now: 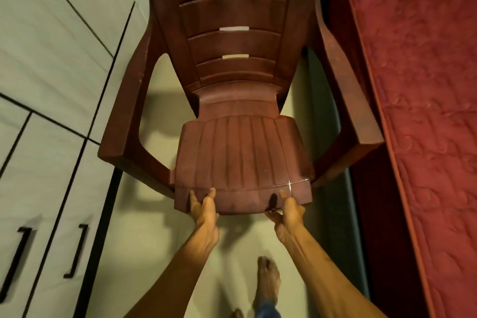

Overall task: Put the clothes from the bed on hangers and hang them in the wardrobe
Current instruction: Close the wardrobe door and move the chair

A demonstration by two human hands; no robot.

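**Both hands grip front edge of brown chair, between wardrobe and bed**

The head view looks down on a brown plastic chair [242,152] with a slatted back and two armrests. It faces the person and fills the middle of the view.

The left hand [204,210] grasps the front lip of the seat left of centre. Two of its fingers [212,195] lie up against the front face and the rest are hidden under the edge. The right hand [287,210] grasps the same lip right of centre, with the thumb up on the front face and the other fingers curled under the rim. Both hands are clenched on the chair and both forearms reach straight out from the bottom of the view.

The wardrobe [46,59] is on the left, just beside the chair's armrest [129,111]. It has pale doors with dark seams, and the doors in view are closed. Two black bar handles [77,250] show at the lower left.

The bed [426,85] runs along the right edge, close to the chair's other armrest. The part in view shows a red quilted mattress cover.

The floor [154,240] is pale and carries chair shadows under the seat. One bare foot [268,281] is blurred, below and between the forearms. I cannot tell whether the chair legs touch the floor.
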